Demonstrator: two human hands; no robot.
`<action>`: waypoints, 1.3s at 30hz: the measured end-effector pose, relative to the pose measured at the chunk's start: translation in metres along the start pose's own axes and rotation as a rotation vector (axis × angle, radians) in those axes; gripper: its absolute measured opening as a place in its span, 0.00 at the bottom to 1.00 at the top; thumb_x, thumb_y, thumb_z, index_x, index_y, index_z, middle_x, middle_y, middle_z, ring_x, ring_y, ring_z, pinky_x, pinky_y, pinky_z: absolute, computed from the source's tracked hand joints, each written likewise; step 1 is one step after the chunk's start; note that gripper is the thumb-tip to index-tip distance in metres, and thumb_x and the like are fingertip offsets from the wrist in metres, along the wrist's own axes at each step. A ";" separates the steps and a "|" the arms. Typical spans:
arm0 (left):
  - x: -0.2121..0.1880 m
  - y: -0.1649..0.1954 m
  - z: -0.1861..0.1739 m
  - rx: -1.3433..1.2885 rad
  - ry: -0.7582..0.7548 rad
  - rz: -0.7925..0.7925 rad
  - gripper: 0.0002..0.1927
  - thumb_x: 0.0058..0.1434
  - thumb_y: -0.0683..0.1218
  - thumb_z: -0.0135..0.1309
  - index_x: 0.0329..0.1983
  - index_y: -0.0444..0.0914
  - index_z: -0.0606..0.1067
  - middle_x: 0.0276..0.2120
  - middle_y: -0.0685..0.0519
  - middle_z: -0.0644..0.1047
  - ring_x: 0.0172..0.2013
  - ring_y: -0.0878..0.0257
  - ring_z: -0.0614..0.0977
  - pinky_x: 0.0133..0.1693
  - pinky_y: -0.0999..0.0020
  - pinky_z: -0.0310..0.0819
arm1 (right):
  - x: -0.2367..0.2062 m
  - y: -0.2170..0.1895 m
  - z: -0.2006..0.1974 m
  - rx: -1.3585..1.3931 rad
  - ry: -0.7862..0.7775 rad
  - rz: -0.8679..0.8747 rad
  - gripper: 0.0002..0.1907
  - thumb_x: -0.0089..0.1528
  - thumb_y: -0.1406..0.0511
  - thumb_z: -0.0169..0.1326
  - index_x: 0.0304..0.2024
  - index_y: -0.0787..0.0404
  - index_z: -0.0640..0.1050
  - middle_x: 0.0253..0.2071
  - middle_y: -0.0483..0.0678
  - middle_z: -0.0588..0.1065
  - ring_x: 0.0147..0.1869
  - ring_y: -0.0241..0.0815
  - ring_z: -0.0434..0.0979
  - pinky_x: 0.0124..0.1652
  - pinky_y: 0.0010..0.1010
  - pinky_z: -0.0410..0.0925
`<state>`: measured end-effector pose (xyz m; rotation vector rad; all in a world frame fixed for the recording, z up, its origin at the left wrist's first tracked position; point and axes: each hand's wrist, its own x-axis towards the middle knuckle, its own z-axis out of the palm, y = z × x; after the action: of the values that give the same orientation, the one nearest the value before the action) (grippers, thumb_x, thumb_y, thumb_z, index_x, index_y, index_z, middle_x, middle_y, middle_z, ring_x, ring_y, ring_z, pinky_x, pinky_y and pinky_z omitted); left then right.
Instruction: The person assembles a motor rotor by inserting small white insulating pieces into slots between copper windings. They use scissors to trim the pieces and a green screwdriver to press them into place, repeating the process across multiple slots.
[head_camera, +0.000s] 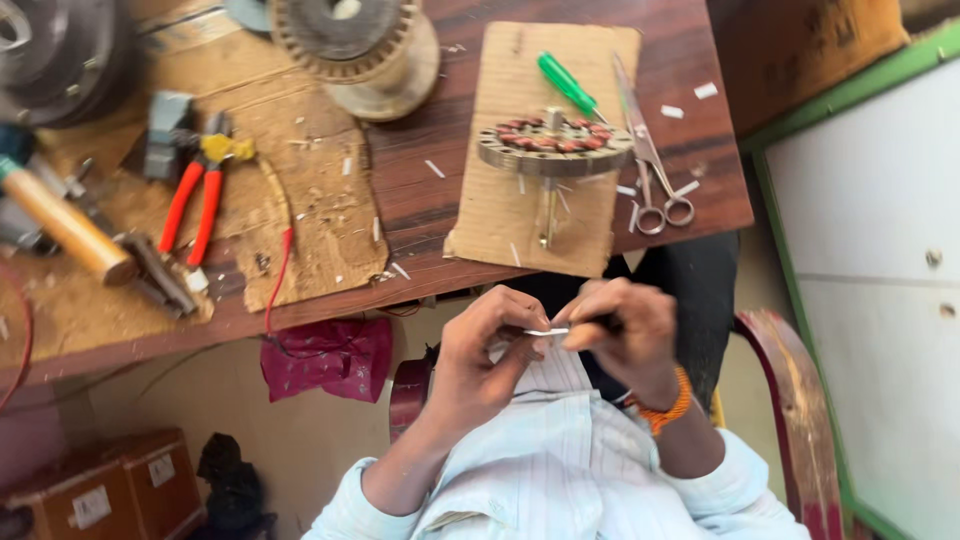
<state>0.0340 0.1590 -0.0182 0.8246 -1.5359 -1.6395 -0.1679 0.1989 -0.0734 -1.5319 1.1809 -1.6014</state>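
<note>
White paper strip: thin, short (547, 331), pinched between both hands, above the lap, near the surface edge.
Left hand (487, 350): fingertips closed on the strip's left end.
Right hand (622, 335): closed on its right end.
Surface: brown wood (700, 170), carries a round copper-wound stator (553, 146) on cardboard, steel scissors (648, 150) beside it.

I am seeing rough matt cardboard (545, 150) lying on the grained wooden table (420, 190), bearing shiny metal scissors (650, 160).
</note>
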 end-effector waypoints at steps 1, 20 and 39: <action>0.002 -0.002 -0.001 0.034 -0.014 0.027 0.11 0.63 0.31 0.59 0.45 0.34 0.74 0.43 0.52 0.78 0.40 0.66 0.83 0.42 0.73 0.80 | 0.007 -0.005 -0.008 -0.082 0.013 -0.050 0.19 0.63 0.52 0.61 0.35 0.60 0.75 0.31 0.43 0.78 0.36 0.38 0.83 0.37 0.26 0.73; 0.062 -0.029 0.013 -0.057 -0.028 -0.090 0.11 0.69 0.43 0.58 0.52 0.33 0.80 0.37 0.53 0.83 0.35 0.70 0.84 0.29 0.78 0.78 | -0.002 -0.021 -0.087 -0.255 0.204 0.802 0.41 0.60 0.71 0.61 0.76 0.55 0.66 0.42 0.48 0.77 0.41 0.34 0.77 0.40 0.26 0.71; 0.065 -0.030 0.022 0.073 -0.034 -0.073 0.07 0.68 0.43 0.58 0.44 0.32 0.80 0.31 0.52 0.84 0.30 0.69 0.87 0.26 0.78 0.81 | -0.061 -0.014 -0.043 0.213 -0.384 1.120 0.44 0.40 0.57 0.74 0.59 0.64 0.79 0.27 0.40 0.71 0.31 0.32 0.68 0.33 0.26 0.64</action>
<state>-0.0210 0.1161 -0.0449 0.9054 -1.6148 -1.6656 -0.1999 0.2674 -0.0838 -0.7117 1.2350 -0.6132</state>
